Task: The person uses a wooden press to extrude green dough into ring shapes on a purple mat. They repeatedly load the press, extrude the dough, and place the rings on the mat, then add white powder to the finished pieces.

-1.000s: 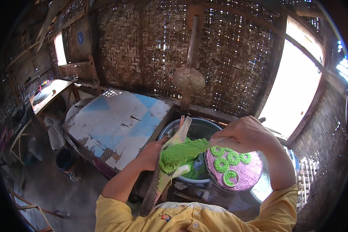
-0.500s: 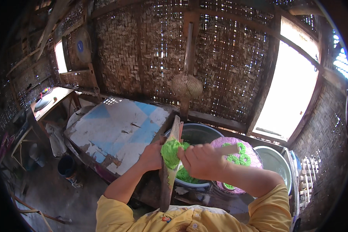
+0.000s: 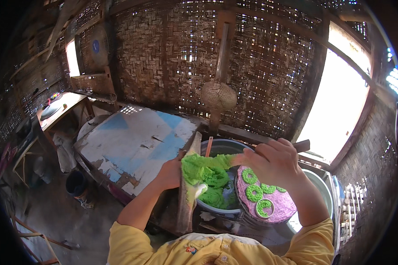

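Note:
My left hand (image 3: pixel 169 175) is closed on the side of a long wooden board (image 3: pixel 184 216) that stands tilted in front of me. A mass of soft green dough (image 3: pixel 194 170) sits on the board. My right hand (image 3: pixel 274 161) is closed around a wooden stick (image 3: pixel 302 145), whose end juts out past the knuckles. A strand of dough stretches from the board to my right fingertips. Behind lies a grey-blue basin (image 3: pixel 232 211) with more green dough (image 3: pixel 216 197) in it. Beneath my right forearm is a pink round mat (image 3: pixel 276 206) bearing several green dough rings (image 3: pixel 254 193) and a pale hoop (image 3: pixel 265 217).
A worn white-and-blue tabletop (image 3: pixel 141 141) extends to the left. A second pale basin (image 3: pixel 320 187) stands at the right, partly behind my arm. A dark bucket (image 3: pixel 76 184) is on the floor at left. A woven wall (image 3: pixel 163 66) rises behind, with a rounded woven object (image 3: pixel 219 95) on it.
My right hand has moved right and up, away from the board, drawing out a strand of dough. More of the pink mat and its rings now shows. My left hand stays on the board.

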Demonstrator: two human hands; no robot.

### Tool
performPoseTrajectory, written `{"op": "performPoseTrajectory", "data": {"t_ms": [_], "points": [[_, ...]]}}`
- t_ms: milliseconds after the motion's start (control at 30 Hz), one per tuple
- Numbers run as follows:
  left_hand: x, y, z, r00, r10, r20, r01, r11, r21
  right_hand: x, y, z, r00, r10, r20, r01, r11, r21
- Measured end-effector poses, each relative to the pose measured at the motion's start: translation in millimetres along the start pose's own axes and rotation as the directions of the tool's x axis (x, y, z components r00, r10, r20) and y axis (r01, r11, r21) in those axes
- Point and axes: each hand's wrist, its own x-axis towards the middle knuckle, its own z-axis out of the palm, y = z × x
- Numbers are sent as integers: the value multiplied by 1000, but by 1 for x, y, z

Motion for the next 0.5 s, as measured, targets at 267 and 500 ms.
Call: {"op": "performPoseTrajectory", "data": {"t_ms": [267,500], "points": [[3,20,16,999,23,41,-26,997,72,-5,-50,40,984,-149,97,148,989,27],[2,-25,2,996,0,93,22,972,-235,-14,-23,9,995,71,70,-75,996,57]]}}
